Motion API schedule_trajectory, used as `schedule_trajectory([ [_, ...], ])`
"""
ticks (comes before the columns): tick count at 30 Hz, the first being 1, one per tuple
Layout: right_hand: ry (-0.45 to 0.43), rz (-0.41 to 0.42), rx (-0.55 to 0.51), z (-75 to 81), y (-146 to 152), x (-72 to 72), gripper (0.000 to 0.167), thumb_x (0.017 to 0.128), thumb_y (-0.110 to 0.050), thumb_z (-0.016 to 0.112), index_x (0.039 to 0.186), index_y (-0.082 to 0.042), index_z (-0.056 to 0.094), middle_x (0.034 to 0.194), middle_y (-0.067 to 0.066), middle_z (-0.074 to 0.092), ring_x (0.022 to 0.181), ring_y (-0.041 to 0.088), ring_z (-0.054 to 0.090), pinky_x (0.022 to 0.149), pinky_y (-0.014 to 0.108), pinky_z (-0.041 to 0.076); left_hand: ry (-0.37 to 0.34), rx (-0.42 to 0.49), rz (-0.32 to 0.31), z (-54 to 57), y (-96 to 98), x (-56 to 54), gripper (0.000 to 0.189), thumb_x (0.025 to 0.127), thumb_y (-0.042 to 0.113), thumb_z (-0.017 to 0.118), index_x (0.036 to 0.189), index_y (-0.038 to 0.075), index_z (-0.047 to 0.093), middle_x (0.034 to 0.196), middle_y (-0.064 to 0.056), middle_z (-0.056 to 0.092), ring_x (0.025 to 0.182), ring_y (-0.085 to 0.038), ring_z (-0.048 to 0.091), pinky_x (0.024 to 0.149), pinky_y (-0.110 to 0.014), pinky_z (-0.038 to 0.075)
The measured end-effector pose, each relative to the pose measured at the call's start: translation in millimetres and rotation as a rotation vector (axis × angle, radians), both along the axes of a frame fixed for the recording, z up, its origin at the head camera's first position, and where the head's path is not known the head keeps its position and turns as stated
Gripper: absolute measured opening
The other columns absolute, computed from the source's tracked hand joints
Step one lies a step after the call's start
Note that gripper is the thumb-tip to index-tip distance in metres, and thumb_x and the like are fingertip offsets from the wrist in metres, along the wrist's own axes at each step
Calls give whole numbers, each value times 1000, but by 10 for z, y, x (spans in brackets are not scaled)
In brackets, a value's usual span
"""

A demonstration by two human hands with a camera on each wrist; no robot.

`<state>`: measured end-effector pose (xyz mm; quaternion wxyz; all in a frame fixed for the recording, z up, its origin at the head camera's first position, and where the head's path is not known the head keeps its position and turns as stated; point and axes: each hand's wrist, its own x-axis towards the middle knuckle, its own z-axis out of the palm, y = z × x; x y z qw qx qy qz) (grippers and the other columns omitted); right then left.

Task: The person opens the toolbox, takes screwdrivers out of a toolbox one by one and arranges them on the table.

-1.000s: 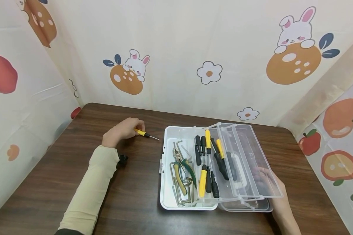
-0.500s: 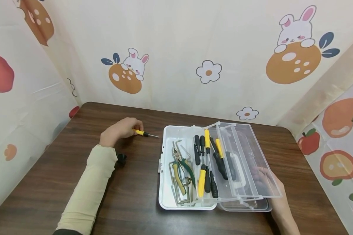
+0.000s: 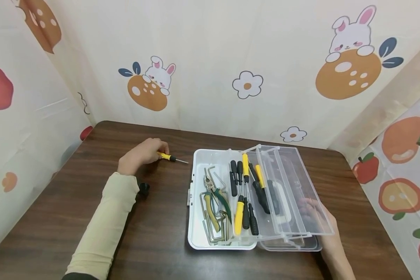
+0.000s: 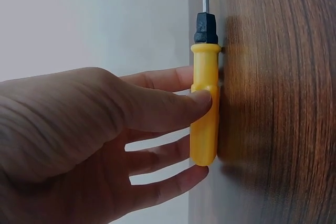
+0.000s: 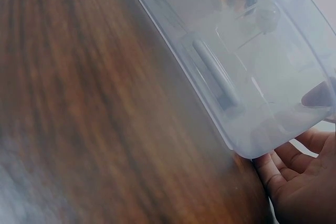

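A small screwdriver (image 3: 168, 157) with a yellow handle and black collar lies between the thumb and fingers of my left hand (image 3: 143, 155), its metal tip pointing right. In the left wrist view, the thumb presses the yellow handle (image 4: 205, 129) close to the tabletop. An opened toolbox has a white base (image 3: 201, 157), a clear divided tray (image 3: 306, 175) raised to the right, and a clear lid (image 5: 236, 129) beneath that. My right hand (image 3: 332, 229) holds the lid's rounded edge, fingers at the corner, partly seen through clear plastic.
Green-handled pliers (image 3: 224, 203) and several hex keys (image 3: 211, 235) lie in the white base. Beside them are several black and yellow screwdrivers (image 3: 238, 219). A small black object (image 3: 144, 188) shows by my left cuff. A printed curtain (image 3: 203, 77) hangs behind the wooden table (image 3: 161, 241).
The whole scene shifts slightly up and left as the head view moves. My hands, the held screwdriver and the toolbox keep nearly the same positions.
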<state>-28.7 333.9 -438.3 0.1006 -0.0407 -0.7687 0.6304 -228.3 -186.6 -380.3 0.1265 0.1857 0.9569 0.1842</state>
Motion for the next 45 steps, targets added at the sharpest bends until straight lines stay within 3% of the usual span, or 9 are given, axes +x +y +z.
schedule_trajectory([
  [13, -28, -13, 22, 16, -3, 6, 23, 109, -14, 51, 123, -8, 68, 99, -14, 77, 88, 1, 72, 77, 16, 55, 25, -36, -8, 84, 39, 49, 19, 96, 1, 70, 114, 6, 72, 115, -16, 67, 102, -32, 58, 98, -52, 51],
  [18, -29, -8, 18, 12, -4, 10, 23, 109, -14, 51, 120, -16, 71, 100, -14, 77, 89, 2, 73, 78, 16, 55, 46, -77, 0, 233, 98, 100, 26, 98, 8, 70, 124, 6, 70, 126, -18, 67, 119, -39, 60, 106, -63, 47],
  [22, -31, -12, 14, 17, -1, -3, 22, 109, -15, 52, 122, -12, 70, 101, -14, 77, 89, 2, 72, 76, 16, 56, 87, -76, -7, 374, 209, 178, 32, 98, 9, 70, 130, 7, 67, 132, -18, 65, 127, -42, 57, 110, -66, 43],
  [33, -25, 3, -6, 17, -18, -8, 22, 109, -14, 52, 119, -17, 71, 100, -13, 77, 89, 2, 73, 76, 17, 57, 300, -45, -119, 696, 585, 476, 30, 96, 8, 74, 125, 11, 69, 125, -13, 67, 123, -37, 59, 107, -57, 48],
  [40, -20, 2, -10, 22, -36, -11, 23, 108, -14, 52, 121, -9, 70, 100, -11, 77, 88, 3, 73, 76, 17, 56, 435, -47, -237, 781, 801, 663, 32, 93, 6, 77, 123, 15, 70, 119, -9, 68, 116, -32, 61, 96, -49, 54],
  [45, 7, 23, -40, 10, -16, -17, 23, 109, -11, 50, 120, -8, 70, 101, -10, 78, 88, 3, 73, 76, 17, 57, 491, -62, -339, 799, 1018, 802, 38, 91, 10, 80, 128, 16, 70, 127, -7, 69, 123, -29, 60, 100, -45, 55],
])
